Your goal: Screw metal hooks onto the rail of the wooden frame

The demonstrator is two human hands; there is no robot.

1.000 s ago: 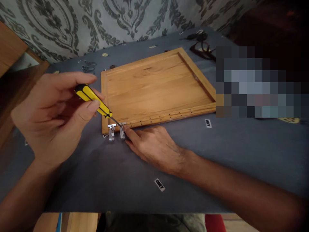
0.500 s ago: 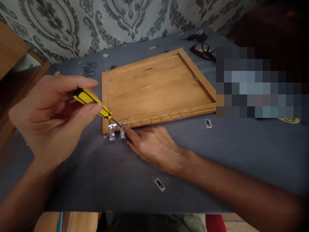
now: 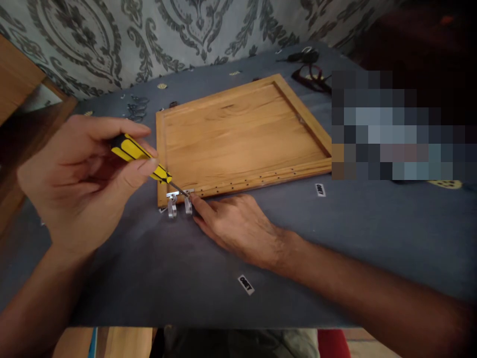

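Patterned grey wall [image 3: 201, 35] behind; blue-grey worktop [image 3: 335, 278] below, its right side lost in shadow and a blurred-out block of squares. Dark tangled item [image 3: 311, 77] at the far right, partly cut off by that block; cannot make out what it is. Thin dark wire pieces [image 3: 137, 108] lie beyond the left hand, too small to read.

Framed wooden panel [image 3: 238, 134] flat at mid-worktop, near right corner covered by the block; row of dark holes along its near edge. Two silvery metal fittings [image 3: 172, 206] at its near left corner, loops overhanging the edge.

Left hand [image 3: 85, 179]: grip closed, thumb and fingers pinching the yellow-and-black screwdriver [image 3: 139, 155] by its handle; lower fingers mostly hidden. Shaft slants down to the right-hand fitting; whether the tip sits in a screw, cannot tell.

Right hand [image 3: 242, 226]: forefinger outstretched, its end at that fitting beside the shaft tip. Thumb hidden, so whether this grip pinches or only presses, cannot tell.
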